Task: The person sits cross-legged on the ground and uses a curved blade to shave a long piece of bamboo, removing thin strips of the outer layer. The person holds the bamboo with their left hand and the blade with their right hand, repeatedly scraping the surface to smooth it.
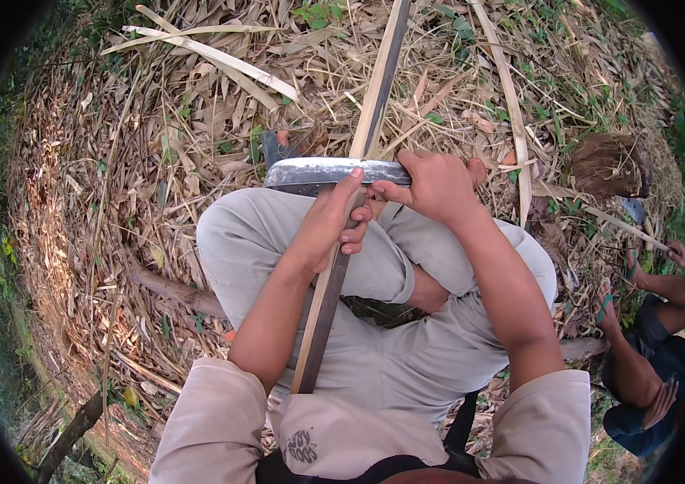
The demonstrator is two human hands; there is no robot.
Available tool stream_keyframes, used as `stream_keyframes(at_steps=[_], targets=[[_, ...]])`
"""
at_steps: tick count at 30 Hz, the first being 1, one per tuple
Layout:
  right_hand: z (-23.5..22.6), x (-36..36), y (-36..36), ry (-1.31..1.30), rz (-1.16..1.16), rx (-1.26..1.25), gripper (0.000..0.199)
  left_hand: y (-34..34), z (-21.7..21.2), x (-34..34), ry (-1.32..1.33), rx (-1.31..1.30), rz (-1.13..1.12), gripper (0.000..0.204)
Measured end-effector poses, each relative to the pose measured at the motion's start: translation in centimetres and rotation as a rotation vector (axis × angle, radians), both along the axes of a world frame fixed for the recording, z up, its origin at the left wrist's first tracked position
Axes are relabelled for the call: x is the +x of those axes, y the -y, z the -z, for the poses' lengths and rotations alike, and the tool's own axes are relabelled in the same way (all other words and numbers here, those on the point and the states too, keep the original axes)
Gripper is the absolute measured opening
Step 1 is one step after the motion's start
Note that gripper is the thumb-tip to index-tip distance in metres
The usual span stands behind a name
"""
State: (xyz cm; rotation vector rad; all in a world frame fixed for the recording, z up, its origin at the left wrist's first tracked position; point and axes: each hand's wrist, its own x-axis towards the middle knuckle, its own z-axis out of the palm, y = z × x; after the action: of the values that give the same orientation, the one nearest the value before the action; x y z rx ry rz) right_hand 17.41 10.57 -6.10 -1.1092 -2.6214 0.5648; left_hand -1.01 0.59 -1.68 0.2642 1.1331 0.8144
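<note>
Beige shirt [350,440] sits closest to my camera, and beyond it I see the left hand [330,218] wrapped around a long strip [322,323], thumb pressed to the knife [318,172]. Fingers of the right hand [439,185] grip the knife's right end; it lies across the strip, above the crossed legs [262,222]. Part-way, I'd judge: dark face and pale side both show beyond and below the knife, so more seems left to work (whether it's splitting, I can't tell). Pale lengths [254,73] lie loose ahead, apparently cut already. Lengthwise, the strip points away from the shirt, past the top edge, far end leaning right.
</note>
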Motion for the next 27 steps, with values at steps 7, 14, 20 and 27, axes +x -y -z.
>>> stream_keyframes(at_steps=[7,14,20,27], targets=[[-2.8,1.0,-0.1,0.026,-0.031,0.013,0.042,-0.3,0.2,-0.4,0.035,-0.032,-0.092,0.047],[-3.9,4.4,0.8,0.193,-0.012,-0.040,0.032,-0.4,0.0,-0.3,0.044,0.033,-0.029,0.035],[-4.3,3.3,3.6,0.146,0.104,-0.122,0.029,0.9,0.2,0.2,0.079,0.128,0.023,0.029],[-3.2,1.4,2.5,0.069,0.173,-0.039,0.018,1.4,-1.2,0.6,0.143,0.168,0.020,0.025]])
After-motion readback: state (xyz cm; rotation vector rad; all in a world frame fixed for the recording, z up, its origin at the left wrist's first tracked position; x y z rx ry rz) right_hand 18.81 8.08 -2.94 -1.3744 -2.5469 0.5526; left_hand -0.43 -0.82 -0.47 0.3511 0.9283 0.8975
